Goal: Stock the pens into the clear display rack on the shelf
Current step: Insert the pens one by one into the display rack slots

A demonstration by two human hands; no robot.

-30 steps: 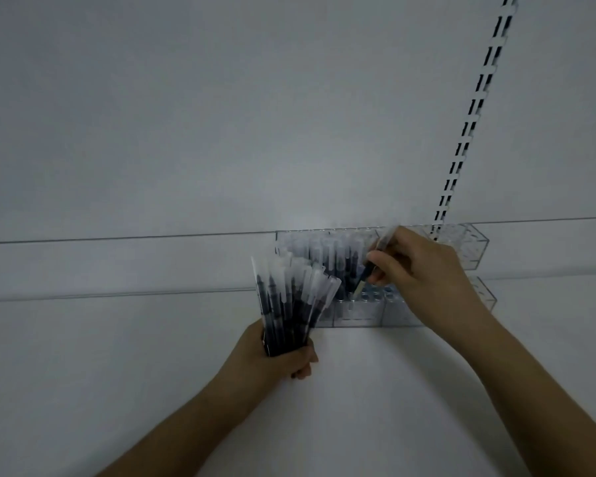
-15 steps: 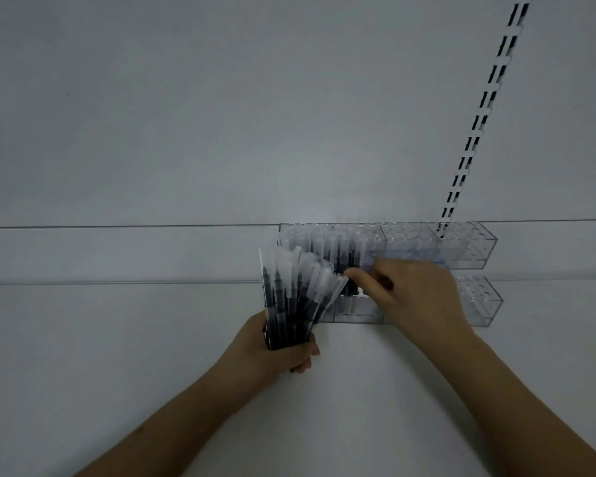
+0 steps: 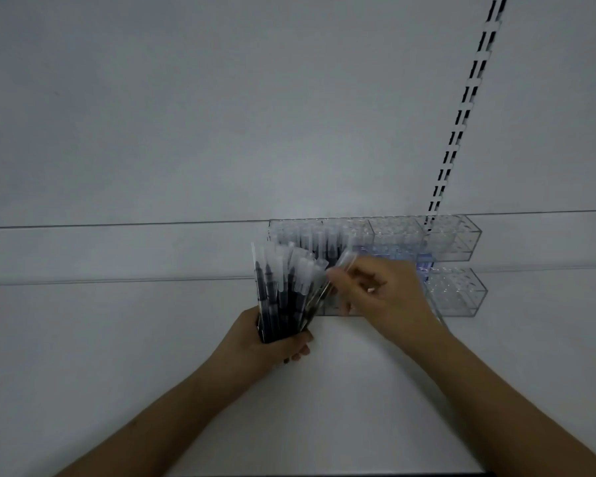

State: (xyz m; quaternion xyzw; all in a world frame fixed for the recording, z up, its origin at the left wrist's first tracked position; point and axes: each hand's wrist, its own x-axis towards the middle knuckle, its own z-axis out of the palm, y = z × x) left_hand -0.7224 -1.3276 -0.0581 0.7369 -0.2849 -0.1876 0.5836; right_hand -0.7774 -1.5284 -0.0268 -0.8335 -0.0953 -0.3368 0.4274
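Since the earlier frame we note our right hand (image 3: 381,296) has left the clear display rack (image 3: 448,235) and reached the fanned pens (image 3: 289,287); its fingers pinch one capped pen (image 3: 341,265) at the fan's right edge. Our left hand (image 3: 272,342) grips the bundle's base just before the rack, whose left cells already hold pens.
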